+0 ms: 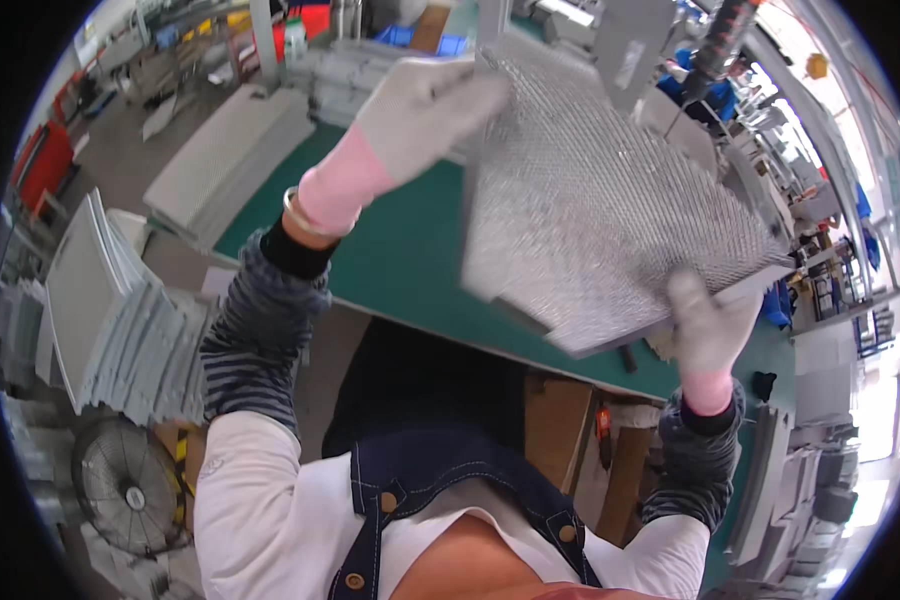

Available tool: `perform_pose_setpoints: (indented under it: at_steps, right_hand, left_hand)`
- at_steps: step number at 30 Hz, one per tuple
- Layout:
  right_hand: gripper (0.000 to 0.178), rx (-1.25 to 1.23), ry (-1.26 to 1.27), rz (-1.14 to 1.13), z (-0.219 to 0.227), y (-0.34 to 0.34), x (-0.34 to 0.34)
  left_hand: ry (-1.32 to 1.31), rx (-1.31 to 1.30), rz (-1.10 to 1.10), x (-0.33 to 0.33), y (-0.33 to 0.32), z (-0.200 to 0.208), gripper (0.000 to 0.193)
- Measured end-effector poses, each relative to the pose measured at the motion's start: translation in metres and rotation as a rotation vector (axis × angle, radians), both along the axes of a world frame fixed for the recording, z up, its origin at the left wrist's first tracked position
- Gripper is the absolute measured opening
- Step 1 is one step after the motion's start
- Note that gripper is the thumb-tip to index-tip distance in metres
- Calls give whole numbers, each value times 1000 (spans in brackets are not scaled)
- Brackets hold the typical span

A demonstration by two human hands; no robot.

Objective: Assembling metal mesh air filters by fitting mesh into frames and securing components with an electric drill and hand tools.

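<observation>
Between my two gloved hands a grey sheet-metal panel (610,190) with a shiny, finely ribbed surface and folded edges is held up, tilted, above a green tabletop (400,260). My left hand (425,110), in a white glove with a pink cuff, grips the panel's upper left edge. My right hand (710,325), gloved alike, holds the lower right edge with its thumb on the ribbed face. Both hands are somewhat blurred. A small dark bar (627,358) lies on the table just below the panel.
On the table's left lies a stack of long grey panels (235,150). Further left stand many nested metal panels (130,320), with a floor fan (130,485) nearby. A power driver (720,40) hangs at the upper right. Under the table edge are cardboard (555,425) and an orange-red tool (603,425).
</observation>
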State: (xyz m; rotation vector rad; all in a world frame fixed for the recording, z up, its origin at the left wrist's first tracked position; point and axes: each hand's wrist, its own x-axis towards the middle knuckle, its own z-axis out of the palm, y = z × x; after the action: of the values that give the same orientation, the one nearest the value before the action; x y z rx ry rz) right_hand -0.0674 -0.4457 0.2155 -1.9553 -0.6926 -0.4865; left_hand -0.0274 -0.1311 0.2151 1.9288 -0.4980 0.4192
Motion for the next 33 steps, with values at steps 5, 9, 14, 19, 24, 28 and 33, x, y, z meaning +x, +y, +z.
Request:
perform_pose_setpoints:
  at_steps: [5, 9, 14, 19, 24, 28, 33]
  right_hand:
    - [27, 431, 339, 126, -22, 2, -1]
    - [20, 468, 661, 204, -80, 13, -6]
    - [22, 597, 771, 252, -102, 31, -14]
    - [24, 494, 683, 213, -94, 42, -20]
    - [67, 471, 224, 61, -136, 40, -11]
    - [83, 520, 278, 7, -126, 57, -12]
    - [64, 651, 281, -167, -134, 63, -10]
  left_hand:
    - [-96, 173, 89, -44, -18, 21, 58]
    - [72, 286, 26, -34, -4, -10, 90]
    - [261, 675, -538, -7, 2, 4, 67]
    - [162, 646, -793, 14, -55, 7, 61]
    - [462, 545, -616, 12, -66, -8, 31]
    - [410, 609, -430, 8, -57, -19, 20]
    - [373, 545, -458, 16, -57, -25, 22]
